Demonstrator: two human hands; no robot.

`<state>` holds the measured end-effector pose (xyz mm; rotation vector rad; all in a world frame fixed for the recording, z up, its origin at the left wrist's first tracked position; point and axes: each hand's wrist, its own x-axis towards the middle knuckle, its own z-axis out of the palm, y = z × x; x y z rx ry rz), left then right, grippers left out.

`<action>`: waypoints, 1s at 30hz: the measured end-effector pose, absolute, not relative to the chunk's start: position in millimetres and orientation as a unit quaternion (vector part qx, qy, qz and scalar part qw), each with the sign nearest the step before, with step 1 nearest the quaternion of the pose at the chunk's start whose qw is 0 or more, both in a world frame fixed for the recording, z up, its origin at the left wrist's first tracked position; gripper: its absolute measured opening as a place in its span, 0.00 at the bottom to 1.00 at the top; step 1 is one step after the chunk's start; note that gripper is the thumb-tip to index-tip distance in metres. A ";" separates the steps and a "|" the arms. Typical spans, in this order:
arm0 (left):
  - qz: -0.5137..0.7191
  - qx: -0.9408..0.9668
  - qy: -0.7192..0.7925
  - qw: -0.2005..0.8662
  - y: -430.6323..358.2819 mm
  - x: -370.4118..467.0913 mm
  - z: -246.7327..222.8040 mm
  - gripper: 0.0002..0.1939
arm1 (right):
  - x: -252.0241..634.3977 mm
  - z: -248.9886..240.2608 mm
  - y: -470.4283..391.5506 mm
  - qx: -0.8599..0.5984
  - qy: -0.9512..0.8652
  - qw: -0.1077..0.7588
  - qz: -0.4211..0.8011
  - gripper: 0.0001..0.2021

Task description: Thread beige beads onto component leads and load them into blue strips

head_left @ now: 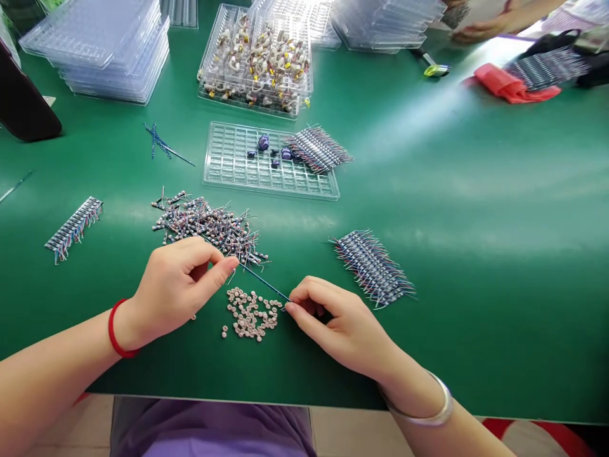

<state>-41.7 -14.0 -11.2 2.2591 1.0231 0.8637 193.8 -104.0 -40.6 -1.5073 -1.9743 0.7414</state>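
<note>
My left hand (183, 285), with a red band at the wrist, pinches one end of a thin blue strand (264, 280). The strand runs slanting down to my right hand (335, 320), whose thumb and finger close on its other end. Just below the strand lie many small pinkish rings (252, 314). Behind my left hand spreads a loose pile of small wired parts (209, 222). A flat row of similar wired parts (373, 268) rests on the green table beyond my right hand.
A clear gridded tray (228, 155) holds dark blue pieces and a wired bundle (320, 149). Behind it are a filled tray (257, 63) and stacked clear trays (104, 51). A narrow wired strip (75, 227) lies left. Another person's hand (480, 30) shows at top right.
</note>
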 end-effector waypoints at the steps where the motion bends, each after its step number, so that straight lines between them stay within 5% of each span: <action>1: 0.322 0.829 0.379 0.254 -13.5 -41.8 -10.0 0.14 | 193.5 -41.3 -104.1 -0.562 -0.733 0.271 0.270 0.08; 30: 0.315 0.835 0.358 0.273 -17.3 -39.1 -17.8 0.15 | 181.8 -49.6 -102.4 -0.618 -0.666 0.327 0.260 0.09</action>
